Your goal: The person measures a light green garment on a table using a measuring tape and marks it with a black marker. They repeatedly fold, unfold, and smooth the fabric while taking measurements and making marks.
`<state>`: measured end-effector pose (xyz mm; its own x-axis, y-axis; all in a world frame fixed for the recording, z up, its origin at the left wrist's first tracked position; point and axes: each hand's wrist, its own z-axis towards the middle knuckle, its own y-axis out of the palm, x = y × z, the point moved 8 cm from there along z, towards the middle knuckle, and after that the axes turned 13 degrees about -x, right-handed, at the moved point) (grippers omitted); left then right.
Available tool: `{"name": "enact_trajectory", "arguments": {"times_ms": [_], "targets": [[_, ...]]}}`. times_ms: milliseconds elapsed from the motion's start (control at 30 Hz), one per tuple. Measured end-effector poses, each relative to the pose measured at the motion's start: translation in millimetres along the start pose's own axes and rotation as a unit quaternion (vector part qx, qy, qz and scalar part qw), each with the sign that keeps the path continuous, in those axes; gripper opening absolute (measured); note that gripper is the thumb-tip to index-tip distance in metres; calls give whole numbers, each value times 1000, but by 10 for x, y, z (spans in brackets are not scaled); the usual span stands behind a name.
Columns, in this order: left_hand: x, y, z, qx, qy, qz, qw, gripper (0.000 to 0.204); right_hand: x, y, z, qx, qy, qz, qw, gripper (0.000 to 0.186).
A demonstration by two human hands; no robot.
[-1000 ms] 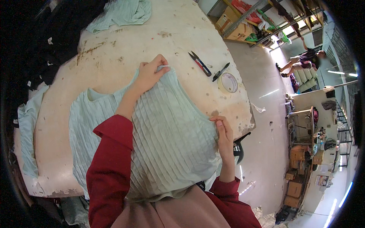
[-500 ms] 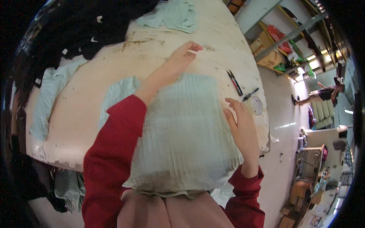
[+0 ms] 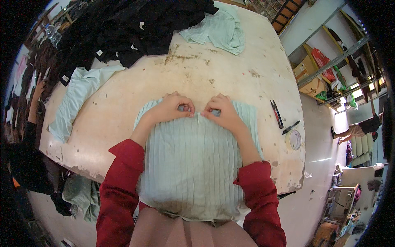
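A pale mint-green pleated garment piece (image 3: 191, 164) lies in front of me, partly on the table and hanging over its near edge toward my lap. My left hand (image 3: 175, 108) pinches its far edge near the middle, thumb against fingertips. Just to the right, my right hand (image 3: 222, 112) pinches the same edge, with a small gap between the two hands. Both forearms, in red sleeves, rest along the sides of the cloth. Folds of the garment show beyond each hand.
Thread snips (image 3: 277, 114), a black pen (image 3: 291, 127) and a tape roll (image 3: 293, 140) lie at the table's right. Mint cloth (image 3: 224, 31) and a black garment pile (image 3: 123, 31) lie beyond; a mint strip (image 3: 78, 99) is left. Another person's arm (image 3: 36, 96) shows far left.
My left hand has drawn back from beyond the cloth to its far edge. My right hand has moved from the right side to that edge, and both now pinch it.
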<state>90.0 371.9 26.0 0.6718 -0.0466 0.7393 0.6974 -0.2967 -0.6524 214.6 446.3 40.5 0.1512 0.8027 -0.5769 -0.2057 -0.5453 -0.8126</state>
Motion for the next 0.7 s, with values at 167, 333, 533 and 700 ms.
{"name": "enact_trajectory", "arguments": {"times_ms": [167, 333, 533, 700], "targets": [[71, 9, 4, -1, 0, 27, 1000, 10, -22, 9, -54, -59, -20, 94, 994, 18], [89, 26, 5, 6, 23, -33, 999, 12, 26, 6, -44, -74, 17, 143, 987, 16], [114, 48, 32, -12, 15, -59, 998, 7, 49, 33, -39, -71, 32, 108, 991, 15], [95, 94, 28, -7, -3, 22, 1000, 10, 72, 42, -52, -49, 22, 120, 991, 13]]}}
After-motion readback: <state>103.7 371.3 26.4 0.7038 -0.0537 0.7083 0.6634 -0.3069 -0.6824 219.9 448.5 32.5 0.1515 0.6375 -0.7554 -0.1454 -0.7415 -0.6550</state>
